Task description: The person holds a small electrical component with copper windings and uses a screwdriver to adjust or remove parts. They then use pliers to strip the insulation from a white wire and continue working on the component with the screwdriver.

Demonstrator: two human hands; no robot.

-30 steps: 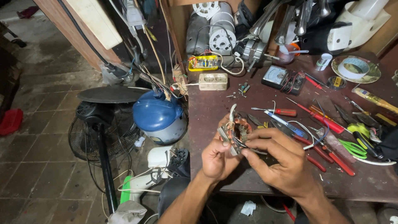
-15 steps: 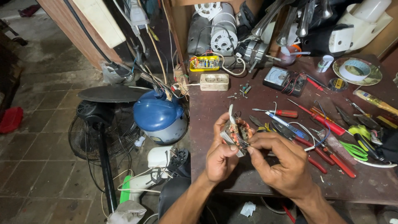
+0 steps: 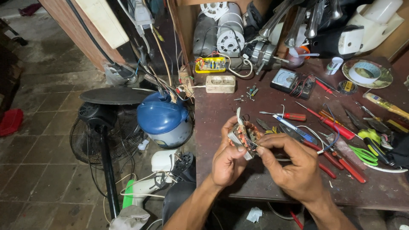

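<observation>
A small motor coil [image 3: 243,137], wound with copper wire and fitted with a pale plastic piece, is held above the near part of the dark counter [image 3: 221,115]. It is gripped from the left side and below by the left hand [image 3: 226,159], whose fingers are curled around it. The right hand [image 3: 294,168] is closed at its thumb and forefinger on the thin wires at the coil's right edge. Compared with a second ago, the coil has been raised slightly and turned more upright, and the right hand has been brought closer onto the wires, so finer work on the leads appears to be under way. Red-handled screwdrivers [image 3: 294,116], green scissors [image 3: 362,154] and a meter [image 3: 284,79] lie behind on the counter.
</observation>
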